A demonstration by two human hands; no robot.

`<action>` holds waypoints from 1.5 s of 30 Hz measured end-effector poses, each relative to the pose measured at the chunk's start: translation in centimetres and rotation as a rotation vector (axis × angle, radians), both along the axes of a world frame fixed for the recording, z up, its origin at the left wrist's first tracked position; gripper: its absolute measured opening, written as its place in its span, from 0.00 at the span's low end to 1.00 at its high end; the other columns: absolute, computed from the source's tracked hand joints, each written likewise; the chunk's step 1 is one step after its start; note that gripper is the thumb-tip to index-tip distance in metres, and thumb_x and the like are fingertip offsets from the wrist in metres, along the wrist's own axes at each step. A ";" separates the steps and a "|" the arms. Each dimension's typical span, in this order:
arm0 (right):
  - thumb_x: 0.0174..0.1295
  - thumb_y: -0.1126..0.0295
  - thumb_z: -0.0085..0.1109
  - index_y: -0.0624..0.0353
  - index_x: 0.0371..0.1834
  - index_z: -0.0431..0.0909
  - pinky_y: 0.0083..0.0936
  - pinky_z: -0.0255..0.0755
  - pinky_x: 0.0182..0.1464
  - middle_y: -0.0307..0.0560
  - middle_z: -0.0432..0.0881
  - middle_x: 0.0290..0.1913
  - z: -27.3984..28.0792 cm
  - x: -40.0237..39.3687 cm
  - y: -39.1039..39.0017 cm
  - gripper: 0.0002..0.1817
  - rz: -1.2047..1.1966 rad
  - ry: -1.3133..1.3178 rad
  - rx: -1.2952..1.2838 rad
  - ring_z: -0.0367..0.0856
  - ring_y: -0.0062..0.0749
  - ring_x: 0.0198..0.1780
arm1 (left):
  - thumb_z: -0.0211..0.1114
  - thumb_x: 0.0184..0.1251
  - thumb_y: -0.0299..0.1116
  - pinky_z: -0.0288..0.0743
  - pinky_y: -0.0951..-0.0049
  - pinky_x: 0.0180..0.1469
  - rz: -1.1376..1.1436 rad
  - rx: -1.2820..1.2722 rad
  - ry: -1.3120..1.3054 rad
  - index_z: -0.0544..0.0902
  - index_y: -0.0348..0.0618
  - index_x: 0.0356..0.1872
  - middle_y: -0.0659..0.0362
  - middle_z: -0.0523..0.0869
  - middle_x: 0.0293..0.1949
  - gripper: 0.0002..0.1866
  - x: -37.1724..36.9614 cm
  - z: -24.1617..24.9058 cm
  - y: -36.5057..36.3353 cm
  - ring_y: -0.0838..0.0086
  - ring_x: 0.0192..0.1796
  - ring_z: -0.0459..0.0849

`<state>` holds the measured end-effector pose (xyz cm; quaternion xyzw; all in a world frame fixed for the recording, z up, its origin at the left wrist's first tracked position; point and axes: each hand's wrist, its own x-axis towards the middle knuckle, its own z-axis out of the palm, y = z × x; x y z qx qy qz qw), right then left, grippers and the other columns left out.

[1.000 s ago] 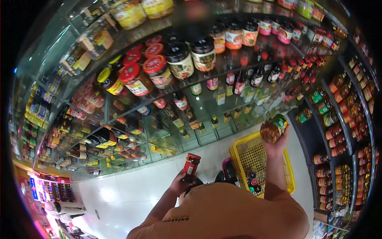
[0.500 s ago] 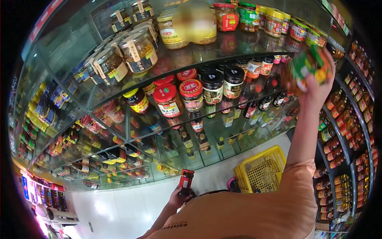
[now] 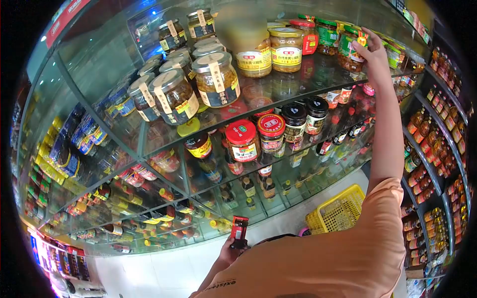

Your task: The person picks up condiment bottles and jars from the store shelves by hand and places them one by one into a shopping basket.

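My right hand [image 3: 376,54] is closed around a jar with a green label and green lid [image 3: 352,54] at the front of the top glass shelf. Beside it on the left stands another green-labelled jar [image 3: 328,37]. Low in front of my body, my left hand [image 3: 229,252] grips a small red-and-black package [image 3: 239,229] with a white barcode panel facing up. Its fingers are partly hidden behind the package. Yellow-lidded jars [image 3: 286,49] sit further left on the same shelf as the right hand.
Silver-lidded jars [image 3: 217,82] crowd the left of the top glass shelf [image 3: 258,87]. Red-lidded jars [image 3: 241,139] and dark-lidded jars [image 3: 294,121] fill the shelf below. A yellow basket [image 3: 343,208] rests on the floor. Shelves of bottles [image 3: 422,124] line the right side.
My right hand has brought the green-labelled jar leftward and up onto the top shelf, from in front of the shelf edge. The left hand still grips the red-and-black package.
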<state>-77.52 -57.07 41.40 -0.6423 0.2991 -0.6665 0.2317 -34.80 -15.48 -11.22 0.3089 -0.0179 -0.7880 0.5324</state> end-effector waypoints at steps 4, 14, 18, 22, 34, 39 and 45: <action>0.59 0.66 0.73 0.64 0.72 0.63 0.29 0.72 0.60 0.54 0.76 0.62 -0.4 1.2 0.0 0.40 -0.044 -0.004 -0.034 0.77 0.33 0.61 | 0.72 0.59 0.52 0.81 0.62 0.45 -0.035 -0.073 -0.087 0.72 0.45 0.60 0.52 0.86 0.43 0.33 0.7 3.5 -0.7 0.62 0.42 0.86; 0.63 0.71 0.69 0.68 0.63 0.70 0.29 0.74 0.60 0.58 0.79 0.59 -5.3 3.3 2.2 0.27 -0.609 -0.051 -0.509 0.78 0.36 0.59 | 0.73 0.57 0.50 0.83 0.59 0.47 -0.204 -0.270 -0.169 0.71 0.43 0.65 0.54 0.84 0.51 0.38 4.4 2.8 -3.3 0.65 0.49 0.86; 0.63 0.80 0.64 0.65 0.48 0.73 0.25 0.76 0.50 0.49 0.83 0.44 -18.1 8.2 11.1 0.13 -0.453 -0.180 -0.464 0.81 0.27 0.45 | 0.72 0.57 0.52 0.83 0.61 0.42 -0.213 -0.252 -0.136 0.72 0.43 0.61 0.58 0.84 0.42 0.36 4.3 2.7 -5.1 0.66 0.39 0.87; 0.59 0.83 0.63 0.60 0.47 0.74 0.25 0.75 0.46 0.43 0.79 0.41 -34.2 12.9 22.8 0.14 -0.199 0.176 0.211 0.80 0.28 0.40 | 0.67 0.62 0.55 0.83 0.60 0.39 -0.359 -0.354 0.141 0.73 0.38 0.60 0.54 0.84 0.44 0.34 3.8 4.8 -6.8 0.62 0.37 0.87; 0.61 0.54 0.70 0.59 0.70 0.60 0.41 0.67 0.67 0.51 0.73 0.64 -40.4 14.2 41.4 0.41 0.577 -0.689 0.866 0.74 0.37 0.64 | 0.37 0.70 0.69 0.78 0.68 0.37 -0.919 -0.376 0.355 0.73 0.27 0.64 0.43 0.87 0.37 0.48 -7.0 5.6 -3.6 0.62 0.33 0.87; 0.57 0.68 0.75 0.60 0.62 0.63 0.35 0.70 0.65 0.48 0.77 0.58 -41.5 6.6 49.6 0.34 0.078 -0.718 0.873 0.76 0.31 0.61 | 0.49 0.73 0.63 0.79 0.69 0.45 -0.812 -0.275 -0.362 0.69 0.33 0.65 0.49 0.85 0.47 0.40 -16.6 7.1 3.0 0.69 0.45 0.86; 0.62 0.58 0.70 0.63 0.72 0.60 0.34 0.71 0.63 0.49 0.77 0.61 -41.4 -4.4 64.0 0.40 -0.215 -0.600 0.901 0.74 0.31 0.63 | 0.60 0.70 0.60 0.81 0.68 0.35 -1.031 -0.584 -0.398 0.63 0.42 0.68 0.50 0.82 0.50 0.38 -29.2 7.4 13.4 0.62 0.39 0.87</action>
